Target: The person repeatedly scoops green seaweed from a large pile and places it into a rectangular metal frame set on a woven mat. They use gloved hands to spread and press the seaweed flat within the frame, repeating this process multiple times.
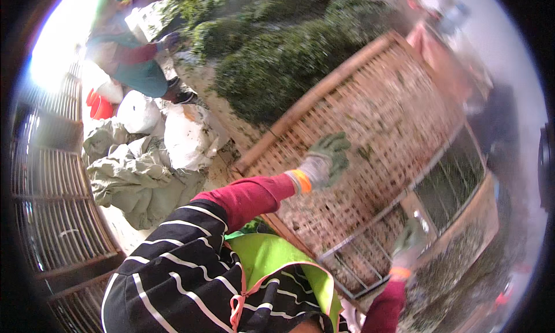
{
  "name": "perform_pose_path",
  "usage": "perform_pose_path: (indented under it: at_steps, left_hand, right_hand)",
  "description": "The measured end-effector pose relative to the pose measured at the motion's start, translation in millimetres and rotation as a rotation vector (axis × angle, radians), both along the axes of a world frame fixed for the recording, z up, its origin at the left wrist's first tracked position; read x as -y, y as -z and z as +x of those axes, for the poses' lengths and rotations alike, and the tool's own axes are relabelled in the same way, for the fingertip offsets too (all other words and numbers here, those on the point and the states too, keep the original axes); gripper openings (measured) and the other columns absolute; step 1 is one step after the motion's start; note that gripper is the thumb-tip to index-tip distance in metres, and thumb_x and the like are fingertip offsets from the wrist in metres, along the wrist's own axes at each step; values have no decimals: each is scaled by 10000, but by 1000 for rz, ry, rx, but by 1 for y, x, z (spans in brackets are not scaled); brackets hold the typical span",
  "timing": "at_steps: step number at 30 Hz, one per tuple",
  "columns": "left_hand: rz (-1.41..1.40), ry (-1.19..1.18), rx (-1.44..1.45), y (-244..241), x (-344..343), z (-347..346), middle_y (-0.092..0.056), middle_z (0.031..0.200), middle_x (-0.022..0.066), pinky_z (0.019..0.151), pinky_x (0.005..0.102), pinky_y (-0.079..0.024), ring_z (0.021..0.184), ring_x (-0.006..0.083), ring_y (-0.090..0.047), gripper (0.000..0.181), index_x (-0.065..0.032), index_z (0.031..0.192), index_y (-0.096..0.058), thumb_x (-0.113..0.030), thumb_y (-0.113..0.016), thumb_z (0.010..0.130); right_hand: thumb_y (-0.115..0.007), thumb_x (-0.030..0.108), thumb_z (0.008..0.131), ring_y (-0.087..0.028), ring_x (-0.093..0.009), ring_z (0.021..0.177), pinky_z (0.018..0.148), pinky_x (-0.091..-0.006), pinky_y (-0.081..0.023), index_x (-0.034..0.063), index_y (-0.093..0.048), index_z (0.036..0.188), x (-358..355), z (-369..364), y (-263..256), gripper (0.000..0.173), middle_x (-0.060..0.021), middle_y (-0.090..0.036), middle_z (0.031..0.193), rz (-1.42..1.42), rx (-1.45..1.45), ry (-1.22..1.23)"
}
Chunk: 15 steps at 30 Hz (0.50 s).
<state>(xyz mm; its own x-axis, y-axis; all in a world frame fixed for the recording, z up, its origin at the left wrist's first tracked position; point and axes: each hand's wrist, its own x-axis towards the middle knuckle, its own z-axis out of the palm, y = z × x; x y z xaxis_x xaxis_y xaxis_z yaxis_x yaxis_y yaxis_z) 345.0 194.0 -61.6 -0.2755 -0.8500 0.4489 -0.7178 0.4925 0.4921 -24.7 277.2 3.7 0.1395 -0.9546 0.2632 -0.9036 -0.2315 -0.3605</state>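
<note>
My left hand (327, 161), in a green-coated work glove with an orange cuff, is spread over a large woven bamboo tray (368, 116) with a wooden rim. Nothing shows in its grasp. Small green leaf scraps dot the weave. Along the tray's right side lies a metal wire rack (364, 257), tilted in the view. My right hand (408, 242), gloved alike, is at the rack's outer side, beside a pale crosspiece with a shiny spot. Blur hides whether its fingers close on the rack.
Heaped green leaves (273, 60) lie beyond the tray. At left, another person (138, 68) reaches toward the heap. White sacks (190, 135), a crumpled grey-green cloth (134, 172) and a red bucket (102, 106) stand near slatted panels (65, 229). More leafy material (451, 268) lies at lower right.
</note>
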Motion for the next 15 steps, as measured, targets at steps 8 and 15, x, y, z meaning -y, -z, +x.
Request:
perform_pose_path:
  at_steps: [8, 15]
  left_hand:
    - [220, -473, -61, 26, 13, 274, -424, 1519, 151, 1174, 515, -292, 1447, 360, -341, 424, -87, 1282, -600, -338, -568, 942]
    - [379, -839, 203, 119, 26, 372, -205, 1651, 135, 1236, 506, -117, 1524, 334, -174, 735, -115, 1586, -237, -411, -488, 961]
  right_hand:
    - [-575, 62, 950, -650, -296, 1022, 952, -429, -499, -57, -667, 1153, 53, 111, 9, 252, -199, -686, 1154, -23, 324, 257]
    - [-720, 304, 859, -293, -398, 1473, 1182, -528, -310, 96, -297, 1561, 158, 494, 3, 846, -194, -229, 1627, 204, -56, -424]
